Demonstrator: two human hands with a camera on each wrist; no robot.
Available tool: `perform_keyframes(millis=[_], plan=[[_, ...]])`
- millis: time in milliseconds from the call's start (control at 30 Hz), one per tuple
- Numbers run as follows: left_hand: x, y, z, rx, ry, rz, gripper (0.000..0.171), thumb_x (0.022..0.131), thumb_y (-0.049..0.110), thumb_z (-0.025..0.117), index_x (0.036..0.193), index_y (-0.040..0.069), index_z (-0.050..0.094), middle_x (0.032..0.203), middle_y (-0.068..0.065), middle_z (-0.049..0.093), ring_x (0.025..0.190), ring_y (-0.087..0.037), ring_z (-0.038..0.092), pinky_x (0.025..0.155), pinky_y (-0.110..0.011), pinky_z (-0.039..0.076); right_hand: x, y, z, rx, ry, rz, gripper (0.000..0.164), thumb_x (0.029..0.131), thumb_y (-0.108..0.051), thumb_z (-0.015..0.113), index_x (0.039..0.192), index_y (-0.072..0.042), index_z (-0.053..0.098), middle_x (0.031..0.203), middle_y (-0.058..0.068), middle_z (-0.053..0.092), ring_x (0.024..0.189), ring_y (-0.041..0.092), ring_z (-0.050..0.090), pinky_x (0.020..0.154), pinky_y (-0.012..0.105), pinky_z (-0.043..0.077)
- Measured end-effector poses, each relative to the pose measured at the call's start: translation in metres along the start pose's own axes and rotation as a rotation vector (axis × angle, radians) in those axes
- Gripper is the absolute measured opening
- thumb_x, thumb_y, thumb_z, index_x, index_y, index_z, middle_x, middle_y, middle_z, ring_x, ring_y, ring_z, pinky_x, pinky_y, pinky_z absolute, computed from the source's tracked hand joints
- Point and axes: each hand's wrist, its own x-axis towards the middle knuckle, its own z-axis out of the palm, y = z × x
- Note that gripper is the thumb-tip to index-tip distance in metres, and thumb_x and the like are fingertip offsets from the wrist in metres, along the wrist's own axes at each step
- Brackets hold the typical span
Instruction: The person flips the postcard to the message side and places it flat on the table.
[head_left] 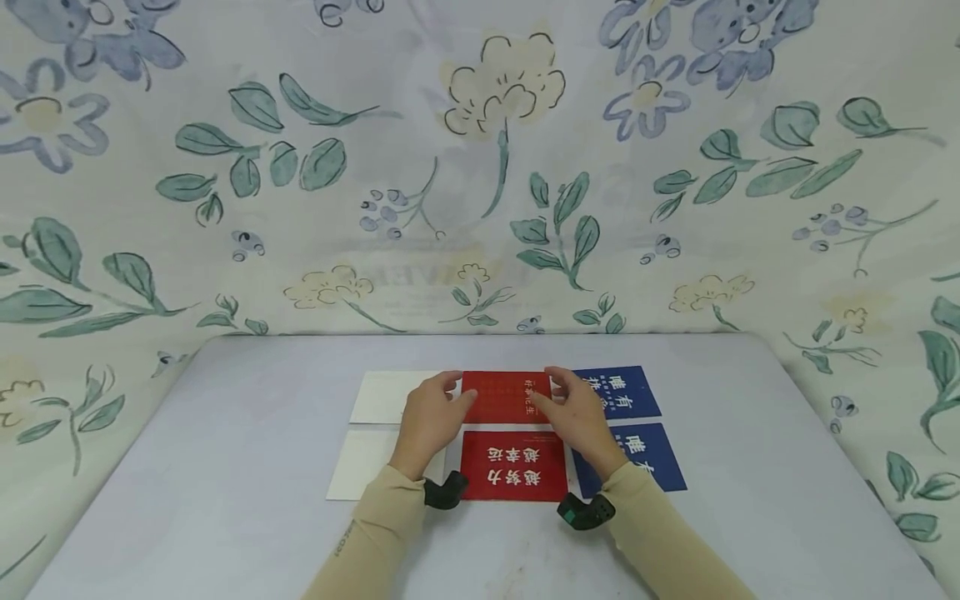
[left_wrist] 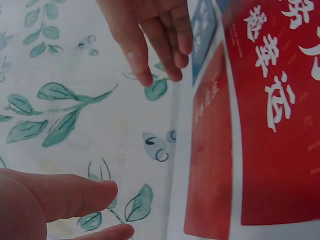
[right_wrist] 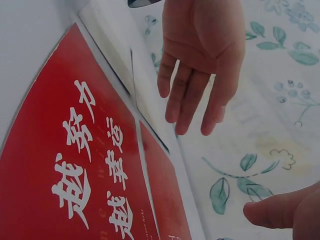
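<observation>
Head, red cards: there, mid-table (head_left: 225, 500), the upper red card (head_left: 502, 402) lay flat, the lower red card (head_left: 517, 490) right at its six o'clock!
Head, left hand: the left hand (head_left: 432, 419) was on the upper red card's nine o'clock edge, fingers loosely bent, gripping nothing.
Head, right hand: and the right hand (head_left: 583, 422) mirrored it at three, relaxed too, its thumb over the card.
Head, flanks: white cards (head_left: 375, 400) sat at nine, blue cards (head_left: 663, 458) at three, flowered cloth (head_left: 420, 108) at twelve.
Left wrist, hands: right hand up at twelve, fingers long and slack; left hand's thumb poked in at eight.
Left wrist, cards: upper red card at four, lower red card at three.
Right wrist, hands: left hand at one, fingers spread and unloaded; right hand's thumb at four.
Right wrist, cards: lower red card filled nine, upper red card at six, white cards at eleven!
</observation>
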Motion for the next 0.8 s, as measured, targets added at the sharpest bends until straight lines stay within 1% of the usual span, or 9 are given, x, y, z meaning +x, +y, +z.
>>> perform_keyframes(millis=[100,200,333,500,567,800], plan=[[0.000,-0.003,0.004,0.002,-0.008,-0.005,0.046,0.087,0.027,0.063,0.127,0.005,0.055,0.120,-0.016,0.059,0.106,-0.032,0.058,0.075,-0.041,0.054,0.001,0.003,0.001,-0.009,-0.005,0.000,0.057,0.084,-0.026,0.067,0.135,-0.013,0.046,0.130,0.015,0.051,0.112,0.031,0.053,0.083,0.046,0.050],[0.001,-0.006,0.007,0.004,-0.014,0.005,0.046,0.087,0.026,0.063,0.126,0.004,0.056,0.120,-0.017,0.059,0.105,-0.032,0.058,0.075,-0.041,0.053,0.002,0.006,0.002,-0.016,-0.011,-0.003,0.056,0.084,-0.025,0.067,0.135,-0.013,0.046,0.129,0.015,0.052,0.110,0.030,0.054,0.083,0.046,0.050],[0.000,-0.008,0.009,0.016,-0.016,0.019,0.045,0.086,0.026,0.063,0.124,0.004,0.057,0.118,-0.017,0.060,0.102,-0.030,0.058,0.076,-0.041,0.053,0.003,0.005,0.004,-0.034,-0.019,-0.016,0.056,0.084,-0.025,0.068,0.134,-0.011,0.047,0.127,0.016,0.053,0.109,0.032,0.055,0.083,0.047,0.050],[0.000,-0.009,0.011,0.033,-0.020,0.015,0.045,0.086,0.027,0.064,0.124,0.004,0.057,0.117,-0.015,0.060,0.101,-0.028,0.057,0.079,-0.041,0.051,0.003,0.004,0.005,-0.058,-0.023,-0.008,0.056,0.083,-0.026,0.068,0.133,-0.009,0.048,0.126,0.017,0.053,0.109,0.033,0.053,0.085,0.049,0.048],[-0.001,-0.009,0.012,0.032,-0.019,0.013,0.045,0.086,0.027,0.064,0.124,0.005,0.057,0.116,-0.015,0.061,0.099,-0.027,0.058,0.079,-0.041,0.051,0.002,0.005,0.006,-0.063,-0.025,0.004,0.055,0.083,-0.027,0.068,0.132,-0.009,0.049,0.126,0.017,0.053,0.109,0.032,0.053,0.086,0.050,0.047],[-0.003,-0.009,0.016,0.003,-0.014,0.016,0.042,0.085,0.025,0.065,0.122,0.005,0.059,0.111,-0.013,0.063,0.092,-0.024,0.058,0.074,-0.038,0.052,0.003,0.009,0.008,-0.068,-0.031,-0.005,0.050,0.084,-0.026,0.067,0.129,-0.010,0.052,0.121,0.014,0.056,0.106,0.029,0.052,0.085,0.048,0.048]])
